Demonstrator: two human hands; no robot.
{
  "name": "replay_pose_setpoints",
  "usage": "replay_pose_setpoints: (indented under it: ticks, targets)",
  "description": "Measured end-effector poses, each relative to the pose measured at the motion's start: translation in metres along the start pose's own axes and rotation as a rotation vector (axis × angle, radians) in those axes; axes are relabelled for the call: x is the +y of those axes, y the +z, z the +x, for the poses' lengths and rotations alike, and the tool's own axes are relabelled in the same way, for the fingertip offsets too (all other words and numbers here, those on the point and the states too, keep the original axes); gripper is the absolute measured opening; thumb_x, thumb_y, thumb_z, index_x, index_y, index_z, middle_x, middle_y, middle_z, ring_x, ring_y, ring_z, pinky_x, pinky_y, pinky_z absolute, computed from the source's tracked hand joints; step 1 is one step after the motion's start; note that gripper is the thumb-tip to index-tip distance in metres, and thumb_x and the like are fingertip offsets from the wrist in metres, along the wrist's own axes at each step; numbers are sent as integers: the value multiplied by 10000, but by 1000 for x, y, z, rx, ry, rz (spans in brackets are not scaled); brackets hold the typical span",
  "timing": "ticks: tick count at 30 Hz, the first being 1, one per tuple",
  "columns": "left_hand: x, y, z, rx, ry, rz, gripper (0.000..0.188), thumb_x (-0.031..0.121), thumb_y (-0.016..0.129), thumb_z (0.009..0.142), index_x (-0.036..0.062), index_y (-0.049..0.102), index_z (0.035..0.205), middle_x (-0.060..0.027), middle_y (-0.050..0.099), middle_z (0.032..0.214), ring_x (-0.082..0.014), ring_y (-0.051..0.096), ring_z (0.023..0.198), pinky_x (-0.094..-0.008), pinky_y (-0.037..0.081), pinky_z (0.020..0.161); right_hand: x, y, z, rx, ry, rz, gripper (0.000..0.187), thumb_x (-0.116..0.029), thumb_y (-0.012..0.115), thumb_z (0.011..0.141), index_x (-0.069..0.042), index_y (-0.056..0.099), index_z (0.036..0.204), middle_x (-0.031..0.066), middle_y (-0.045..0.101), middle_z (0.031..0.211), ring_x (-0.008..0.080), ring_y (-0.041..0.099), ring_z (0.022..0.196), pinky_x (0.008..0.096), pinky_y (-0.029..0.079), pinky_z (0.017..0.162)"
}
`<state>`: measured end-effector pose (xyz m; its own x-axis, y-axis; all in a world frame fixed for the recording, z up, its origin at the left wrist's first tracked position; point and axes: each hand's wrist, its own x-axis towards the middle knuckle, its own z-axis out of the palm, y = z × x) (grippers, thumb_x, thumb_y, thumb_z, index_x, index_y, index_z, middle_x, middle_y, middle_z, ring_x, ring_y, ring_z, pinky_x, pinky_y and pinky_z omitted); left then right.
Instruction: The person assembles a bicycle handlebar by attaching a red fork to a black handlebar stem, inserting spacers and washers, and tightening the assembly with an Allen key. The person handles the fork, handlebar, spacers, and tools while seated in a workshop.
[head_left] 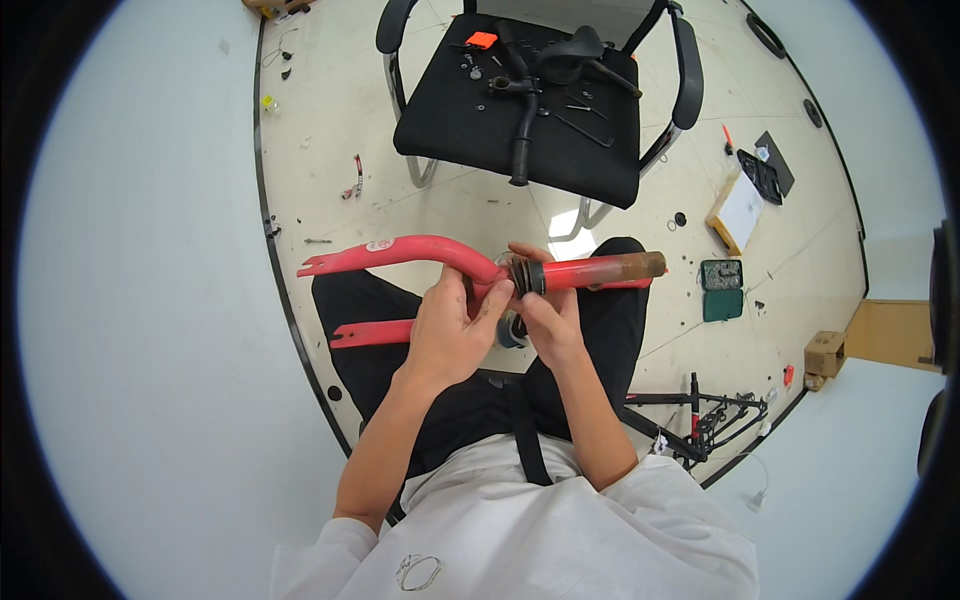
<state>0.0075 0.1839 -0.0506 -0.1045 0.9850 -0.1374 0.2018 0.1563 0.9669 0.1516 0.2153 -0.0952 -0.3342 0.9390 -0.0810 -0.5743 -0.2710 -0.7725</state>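
A red bicycle fork (425,247) lies sideways above my lap, its two slotted legs pointing left. Its steerer tube (595,271) runs to the right and ends in a brownish, worn tip. Around the tube's base sit several black headset rings (527,277). My left hand (446,328) is closed around the fork's crown, thumb beside the rings. My right hand (556,322) is wrapped round the tube from below, its thumb against the rings. Below the rings, a round dark part (512,330) shows between my hands, too hidden to name.
Ahead stands a black armchair (430,115) bearing a handlebar (522,130), a saddle (570,55) and small tools. On the right floor are a green case (723,305), a cardboard piece (735,212) and a black bike frame (690,420). White walls flank both sides.
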Motion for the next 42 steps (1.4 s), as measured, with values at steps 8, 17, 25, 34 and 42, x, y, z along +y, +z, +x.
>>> replay_pose_setpoints:
  ticks: [8,17,25,34,42]
  targets:
    - [3,3,-1,14,10,60,173,117,618,942,-16,531,1009,-75,647,778,-84,571,671,-255,453,614,1,-12,0,11,67,-109,478,-37,766,768,29,583,1204,57,627,956,140,612,786,285,514,686]
    - [11,-1,-4,-12,4,256,224,191,585,955,-5,500,1023,-153,649,759,-313,628,668,-391,482,624,3,-12,0,-37,289,-61,413,-119,768,808,19,605,1162,59,639,869,147,619,709,277,504,590]
    - [8,-6,-3,-15,-14,-8,229,209,581,962,-5,513,1004,-158,657,786,-293,658,695,-375,497,647,-4,-8,-2,-36,173,3,445,-138,754,815,29,578,1188,61,640,882,159,619,718,312,519,630]
    - [11,-3,-3,-35,4,90,196,163,582,970,-16,523,1025,-109,641,780,-151,588,662,-295,465,629,9,3,-7,112,-3,54,449,-107,695,791,21,527,1187,90,616,939,169,612,703,289,512,566]
    - [15,-1,-9,-56,1,217,226,178,582,962,-13,511,1062,-131,660,806,-236,661,684,-332,497,636,16,11,-7,115,-41,162,423,-109,666,788,-25,513,1174,76,589,920,148,589,673,263,464,490]
